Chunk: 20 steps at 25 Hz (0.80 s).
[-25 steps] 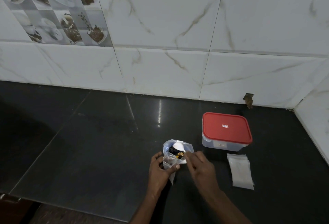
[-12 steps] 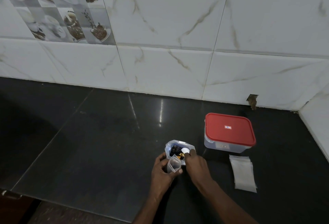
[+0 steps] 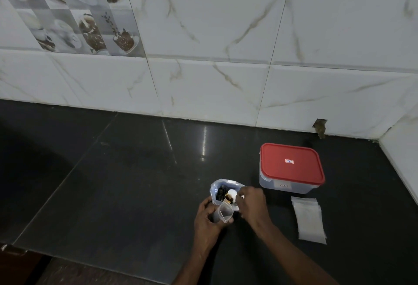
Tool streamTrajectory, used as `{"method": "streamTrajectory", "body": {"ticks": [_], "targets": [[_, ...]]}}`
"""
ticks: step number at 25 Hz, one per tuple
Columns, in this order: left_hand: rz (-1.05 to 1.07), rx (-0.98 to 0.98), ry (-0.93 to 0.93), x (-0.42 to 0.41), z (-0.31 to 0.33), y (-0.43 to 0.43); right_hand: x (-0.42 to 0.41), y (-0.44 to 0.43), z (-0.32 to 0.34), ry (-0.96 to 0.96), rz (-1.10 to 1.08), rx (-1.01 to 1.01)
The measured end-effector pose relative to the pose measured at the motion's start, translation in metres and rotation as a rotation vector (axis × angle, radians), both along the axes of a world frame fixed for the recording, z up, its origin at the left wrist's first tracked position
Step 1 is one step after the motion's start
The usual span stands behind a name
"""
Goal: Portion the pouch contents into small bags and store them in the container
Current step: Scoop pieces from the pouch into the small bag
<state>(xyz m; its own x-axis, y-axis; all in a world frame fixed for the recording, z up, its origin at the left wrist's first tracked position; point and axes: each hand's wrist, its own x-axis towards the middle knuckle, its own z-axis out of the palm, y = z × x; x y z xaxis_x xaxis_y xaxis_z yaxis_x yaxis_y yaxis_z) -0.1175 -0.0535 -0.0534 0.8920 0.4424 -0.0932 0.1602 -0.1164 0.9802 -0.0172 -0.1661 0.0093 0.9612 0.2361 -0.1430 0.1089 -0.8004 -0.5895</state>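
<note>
An open pouch [image 3: 217, 185] with dark dried contents stands on the black counter [image 3: 126, 182]. Just in front of it, my left hand [image 3: 207, 220] holds a small clear bag [image 3: 222, 214] with its mouth open and facing up. My right hand [image 3: 250, 204] grips a white spoon [image 3: 232, 193] whose bowl carries a few dark and amber pieces between the pouch mouth and the small bag. A clear container [image 3: 287, 184] with a shut red lid [image 3: 291, 163] sits to the right.
A stack of empty small clear bags [image 3: 308, 219] lies flat to the right of my hands, in front of the container. The tiled wall [image 3: 226, 58] runs along the back and turns at the right corner. The counter's front edge is near the lower left.
My right hand has lifted the spoon from inside the pouch toward the small bag. My left hand has tipped the small bag's mouth open and upward.
</note>
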Motion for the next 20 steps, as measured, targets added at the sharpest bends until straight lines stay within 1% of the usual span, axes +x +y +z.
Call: {"method": "streamTrajectory", "body": {"ticks": [2, 4, 9, 12, 14, 15, 17, 18, 19, 20], "targets": [[-0.001, 0.008, 0.005, 0.0, 0.0, 0.001, 0.001, 0.002, 0.006, 0.106, -0.122, 0.174], [0.003, 0.024, 0.01, 0.001, -0.001, 0.002, 0.001, -0.001, 0.008, 0.127, -0.193, 0.284], [0.025, 0.029, 0.037, 0.004, -0.008, 0.004, -0.002, -0.011, 0.024, 0.188, -0.285, 0.459], [0.004, 0.007, 0.051, 0.005, -0.007, 0.003, -0.013, -0.019, 0.041, 0.15, -0.244, 0.56], [-0.015, -0.015, 0.053, 0.007, -0.006, 0.003, -0.027, -0.022, 0.049, 0.058, -0.155, 0.562], [-0.01, -0.028, 0.048, 0.008, -0.006, 0.003, -0.037, -0.023, 0.049, -0.022, -0.097, 0.546], [0.019, -0.045, 0.044, 0.009, -0.006, 0.004, -0.053, -0.025, 0.037, -0.35, 0.068, 0.386], [0.038, -0.057, 0.047, 0.009, -0.008, 0.004, -0.059, -0.027, 0.026, -0.492, 0.193, 0.256], [0.057, -0.067, 0.056, 0.009, -0.009, 0.003, -0.063, -0.03, 0.013, -0.608, 0.304, 0.14], [0.069, -0.071, 0.062, 0.01, -0.011, 0.003, -0.066, -0.034, 0.002, -0.664, 0.392, 0.076]]}}
